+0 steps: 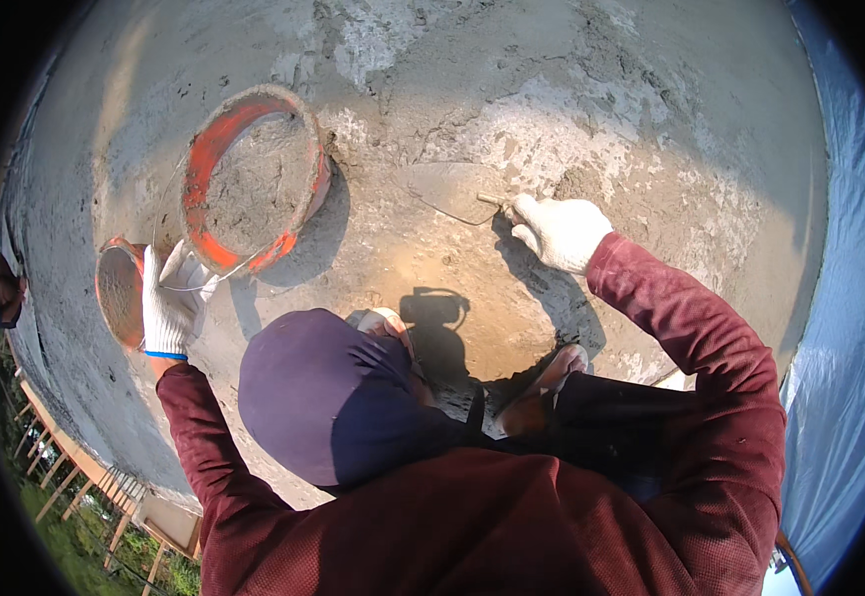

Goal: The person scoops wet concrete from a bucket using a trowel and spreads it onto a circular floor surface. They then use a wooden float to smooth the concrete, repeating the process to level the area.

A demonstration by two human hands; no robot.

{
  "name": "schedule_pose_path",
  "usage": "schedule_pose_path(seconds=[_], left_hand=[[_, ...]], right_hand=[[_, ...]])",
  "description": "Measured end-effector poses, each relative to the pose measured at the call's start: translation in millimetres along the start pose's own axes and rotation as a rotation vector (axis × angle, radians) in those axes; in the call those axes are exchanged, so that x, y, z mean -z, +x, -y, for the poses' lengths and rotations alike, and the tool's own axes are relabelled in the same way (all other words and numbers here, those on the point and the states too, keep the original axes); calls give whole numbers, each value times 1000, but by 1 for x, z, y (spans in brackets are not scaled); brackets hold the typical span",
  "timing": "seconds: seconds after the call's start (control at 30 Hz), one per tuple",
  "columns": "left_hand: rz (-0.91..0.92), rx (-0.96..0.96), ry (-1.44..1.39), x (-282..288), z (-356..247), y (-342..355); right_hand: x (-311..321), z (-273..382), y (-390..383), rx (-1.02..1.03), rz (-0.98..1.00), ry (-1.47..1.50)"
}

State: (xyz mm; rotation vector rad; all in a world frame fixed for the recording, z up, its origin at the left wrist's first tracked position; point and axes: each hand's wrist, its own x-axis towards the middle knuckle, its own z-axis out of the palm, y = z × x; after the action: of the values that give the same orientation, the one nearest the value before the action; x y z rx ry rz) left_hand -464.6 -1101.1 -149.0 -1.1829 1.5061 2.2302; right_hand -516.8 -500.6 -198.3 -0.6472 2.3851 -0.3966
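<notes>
My left hand [170,306], in a white knit glove with a blue cuff, is closed around the thin wire handle of a large orange bucket [212,149]. Grey wet mortar [264,184] fills much of that bucket, and its rim is crusted. Close beside the same hand is a smaller orange tub [120,290], partly hidden by the glove. My right hand [564,230], also gloved in white, grips the short handle of a trowel [447,199]. The trowel's blade lies low over the mortar-smeared floor [393,238], its colour blending with the surface.
My bent left knee [318,397] and my shoes [557,372] are close below the work. A blue tarp [855,298] borders the right side. Wooden framing [75,447] and greenery lie beyond the slab's lower left edge. Rough, patchy mortar [591,139] covers the floor ahead.
</notes>
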Motion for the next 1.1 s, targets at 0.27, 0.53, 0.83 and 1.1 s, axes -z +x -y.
schedule_pose_path(seconds=[0.27,0.53,0.83,1.1], left_hand=[[-195,-618,545,-37,-21,-75],[-308,-618,575,-25,-10,-33],[-399,-361,412,-24,28,-18],[-515,-434,329,-20,8,6]], right_hand=[[33,-157,-138,-111,247,-636],[87,-236,-6,-470,-314,-307],[101,-183,102,-602,-380,1138],[89,-20,237,-303,-163,1369]])
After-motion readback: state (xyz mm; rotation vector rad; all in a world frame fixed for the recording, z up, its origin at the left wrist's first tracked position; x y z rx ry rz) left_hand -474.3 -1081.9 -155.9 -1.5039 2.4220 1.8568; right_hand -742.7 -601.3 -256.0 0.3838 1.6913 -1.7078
